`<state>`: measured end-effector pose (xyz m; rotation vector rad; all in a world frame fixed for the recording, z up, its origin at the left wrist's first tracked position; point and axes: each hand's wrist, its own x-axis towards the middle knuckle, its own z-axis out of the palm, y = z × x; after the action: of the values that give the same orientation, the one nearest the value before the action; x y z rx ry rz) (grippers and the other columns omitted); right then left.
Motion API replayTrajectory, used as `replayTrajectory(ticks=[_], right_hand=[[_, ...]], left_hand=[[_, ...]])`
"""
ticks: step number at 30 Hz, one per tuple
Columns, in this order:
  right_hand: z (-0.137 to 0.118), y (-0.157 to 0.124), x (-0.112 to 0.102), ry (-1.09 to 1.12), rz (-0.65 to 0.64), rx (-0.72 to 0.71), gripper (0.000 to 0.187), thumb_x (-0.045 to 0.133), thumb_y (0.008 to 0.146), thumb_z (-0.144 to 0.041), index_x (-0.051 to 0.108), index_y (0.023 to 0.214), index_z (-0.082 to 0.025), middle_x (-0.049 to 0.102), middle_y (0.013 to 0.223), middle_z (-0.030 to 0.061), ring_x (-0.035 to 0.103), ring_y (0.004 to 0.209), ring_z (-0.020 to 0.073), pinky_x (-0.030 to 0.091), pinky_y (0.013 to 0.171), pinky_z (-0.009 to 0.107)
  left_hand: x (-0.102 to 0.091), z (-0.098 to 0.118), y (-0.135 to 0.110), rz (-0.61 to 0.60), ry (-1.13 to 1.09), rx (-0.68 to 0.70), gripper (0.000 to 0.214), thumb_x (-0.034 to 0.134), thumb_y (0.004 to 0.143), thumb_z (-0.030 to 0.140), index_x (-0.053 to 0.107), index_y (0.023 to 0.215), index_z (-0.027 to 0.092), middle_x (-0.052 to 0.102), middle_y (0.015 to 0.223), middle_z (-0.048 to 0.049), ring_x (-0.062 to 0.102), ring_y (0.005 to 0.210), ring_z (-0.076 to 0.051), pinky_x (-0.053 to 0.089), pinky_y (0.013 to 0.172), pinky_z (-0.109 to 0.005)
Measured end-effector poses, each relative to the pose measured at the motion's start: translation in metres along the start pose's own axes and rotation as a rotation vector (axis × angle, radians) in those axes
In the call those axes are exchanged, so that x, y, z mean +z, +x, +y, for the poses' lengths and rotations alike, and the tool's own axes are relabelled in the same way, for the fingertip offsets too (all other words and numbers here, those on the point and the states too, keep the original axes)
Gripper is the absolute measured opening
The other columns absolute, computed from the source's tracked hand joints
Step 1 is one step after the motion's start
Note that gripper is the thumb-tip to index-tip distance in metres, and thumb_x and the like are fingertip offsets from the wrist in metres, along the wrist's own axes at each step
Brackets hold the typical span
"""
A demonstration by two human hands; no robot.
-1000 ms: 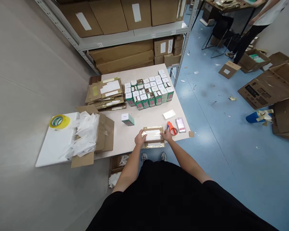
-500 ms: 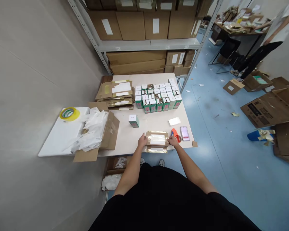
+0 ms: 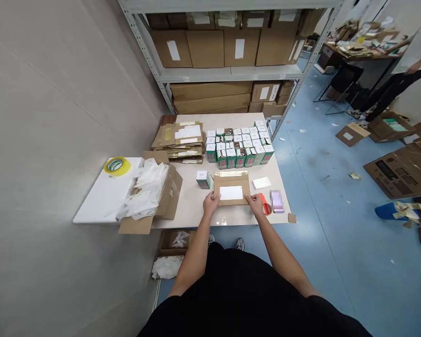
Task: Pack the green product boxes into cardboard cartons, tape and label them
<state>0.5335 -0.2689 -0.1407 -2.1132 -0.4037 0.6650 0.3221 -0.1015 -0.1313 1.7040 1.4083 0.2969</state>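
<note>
A flattened cardboard box (image 3: 231, 181) with a white label and tape along its far edge is held between both hands over the table's front part. My left hand (image 3: 211, 204) grips its near left corner. My right hand (image 3: 255, 205) grips the near right corner. Just right of that hand lies an orange tape dispenser (image 3: 264, 204), partly covered by the hand. A small white and green box (image 3: 203, 179) stands alone to the left of the cardboard. Behind it are rows of similar white and green boxes (image 3: 245, 147).
Flattened cartons (image 3: 182, 140) are piled at the back left. An open carton (image 3: 171, 196) spills white bags, near a yellow tape roll (image 3: 117, 166). A white card (image 3: 262, 183) and a phone (image 3: 277, 201) lie right. Shelving (image 3: 231, 74) stands behind; another person (image 3: 412, 61) stands far right.
Both hands have moved the cardboard away from the table's front edge and turned it, so a broad face with a white label now shows. The camera view has shifted slightly.
</note>
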Motion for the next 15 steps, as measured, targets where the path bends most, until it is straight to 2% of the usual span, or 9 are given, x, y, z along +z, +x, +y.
replayTrajectory(ticks=[3, 4, 6, 9, 12, 15], right_hand=[[0.023, -0.005, 0.016, -0.14, -0.094, 0.069, 0.038, 0.066, 0.084, -0.046, 0.065, 0.108, -0.018, 0.073, 0.101, 0.013, 0.069, 0.099, 0.0299, 0.05, 0.084, 0.035], [0.032, -0.008, 0.02, -0.187, -0.126, 0.092, 0.04, 0.065, 0.085, -0.042, 0.065, 0.115, -0.016, 0.073, 0.105, 0.0153, 0.069, 0.102, 0.0316, 0.051, 0.086, 0.037], [0.047, -0.014, 0.028, -0.252, -0.147, 0.075, 0.047, 0.063, 0.086, -0.037, 0.063, 0.127, -0.014, 0.07, 0.119, 0.0192, 0.067, 0.11, 0.0336, 0.051, 0.091, 0.039], [0.059, -0.015, 0.036, -0.273, -0.125, -0.026, 0.057, 0.062, 0.084, -0.028, 0.058, 0.139, -0.013, 0.064, 0.135, 0.0192, 0.063, 0.122, 0.0324, 0.049, 0.1, 0.038], [0.06, -0.009, 0.036, -0.245, -0.16, -0.007, 0.07, 0.064, 0.079, -0.027, 0.053, 0.147, -0.014, 0.068, 0.127, 0.0168, 0.065, 0.119, 0.0321, 0.05, 0.101, 0.039], [0.059, -0.002, 0.029, -0.073, -0.17, 0.031, 0.085, 0.066, 0.075, -0.033, 0.045, 0.155, -0.016, 0.071, 0.119, 0.013, 0.07, 0.107, 0.0301, 0.053, 0.097, 0.04]], left_hand=[[0.023, -0.025, -0.001, -0.138, 0.155, -0.098, 0.052, 0.067, 0.092, 0.048, 0.065, 0.136, 0.02, 0.076, 0.119, -0.0105, 0.07, 0.108, -0.026, 0.05, 0.089, -0.029], [0.03, -0.033, -0.002, -0.205, 0.188, -0.128, 0.05, 0.069, 0.09, 0.045, 0.066, 0.133, 0.02, 0.075, 0.123, -0.0111, 0.07, 0.111, -0.027, 0.049, 0.09, -0.029], [0.04, -0.047, -0.006, -0.246, 0.213, -0.143, 0.049, 0.071, 0.088, 0.039, 0.066, 0.132, 0.018, 0.073, 0.127, -0.0125, 0.068, 0.116, -0.027, 0.049, 0.093, -0.029], [0.047, -0.056, -0.007, -0.219, 0.204, -0.106, 0.064, 0.072, 0.085, 0.032, 0.055, 0.145, 0.019, 0.067, 0.137, -0.0135, 0.065, 0.123, -0.028, 0.048, 0.098, -0.031], [0.046, -0.055, -0.001, -0.218, 0.159, -0.075, 0.078, 0.076, 0.078, 0.025, 0.048, 0.15, 0.021, 0.067, 0.137, -0.0132, 0.065, 0.122, -0.029, 0.048, 0.1, -0.034], [0.042, -0.052, 0.005, -0.166, 0.076, -0.022, 0.085, 0.078, 0.072, 0.021, 0.046, 0.151, 0.02, 0.065, 0.137, -0.0136, 0.064, 0.122, -0.029, 0.048, 0.102, -0.035]])
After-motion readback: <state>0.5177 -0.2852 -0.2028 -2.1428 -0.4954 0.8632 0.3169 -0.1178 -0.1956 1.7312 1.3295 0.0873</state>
